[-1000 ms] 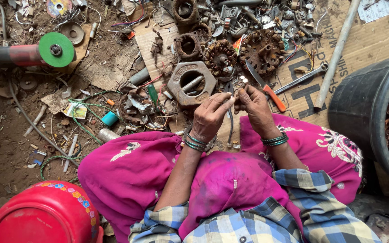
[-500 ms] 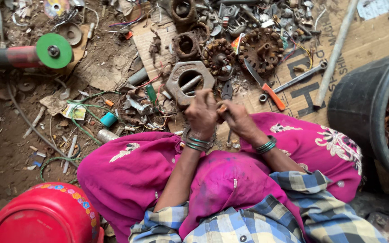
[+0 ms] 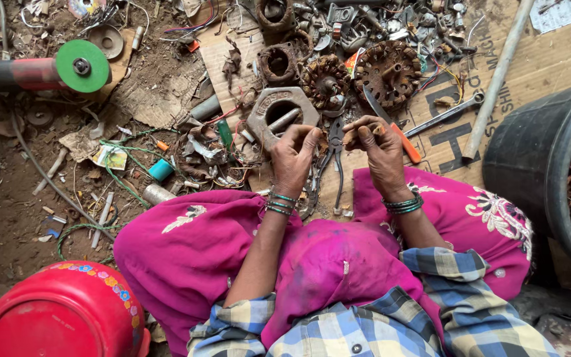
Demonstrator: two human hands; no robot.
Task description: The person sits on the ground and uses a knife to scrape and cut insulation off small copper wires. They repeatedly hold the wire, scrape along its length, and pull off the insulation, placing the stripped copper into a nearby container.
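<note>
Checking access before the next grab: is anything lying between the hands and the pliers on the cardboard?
Nothing visible does. The pliers lie open on the cardboard directly between the left hand and right hand, uncovered.

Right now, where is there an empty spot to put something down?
Bare brown cardboard lies between the long grey pipe and the big black tub. Bare dirt lies left of the pink skirt, above the red round container. Ahead of both hands, rusty metal parts crowd everything.
</note>
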